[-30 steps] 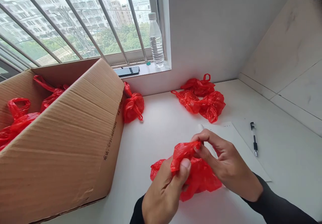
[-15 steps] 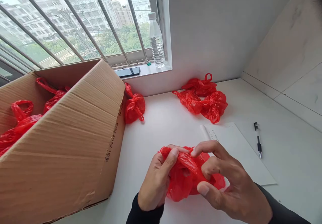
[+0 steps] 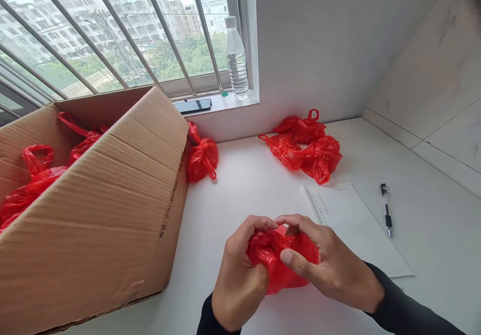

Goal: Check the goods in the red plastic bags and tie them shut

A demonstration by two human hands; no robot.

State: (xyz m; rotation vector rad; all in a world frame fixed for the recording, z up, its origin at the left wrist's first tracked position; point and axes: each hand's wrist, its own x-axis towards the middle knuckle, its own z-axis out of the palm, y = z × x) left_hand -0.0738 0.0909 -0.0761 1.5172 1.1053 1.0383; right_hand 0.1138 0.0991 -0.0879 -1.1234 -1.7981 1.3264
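A crumpled red plastic bag [image 3: 287,277] lies on the white table in front of me. My left hand [image 3: 240,272] wraps round its left side, with the fingers curled over the far edge and the thumb bent into the plastic. From the other side, my right hand [image 3: 330,262] grips the bag, its fingers arched over the top and its thumb pressed on the near face. The fingertips of both hands come close together above the bag. What the bag contains is hidden.
At left stands a large cardboard box [image 3: 108,214] with red bags [image 3: 41,179] inside. One knotted red bag [image 3: 203,157] leans beside it; several more [image 3: 321,157] lie by the wall. A notebook [image 3: 361,229] and pen [image 3: 386,209] are at right. The sill holds a phone [image 3: 193,106] and water bottle [image 3: 236,64].
My left hand has turned over and closed round the bag's side. My right hand has moved left and come onto the bag, which now looks more gathered.
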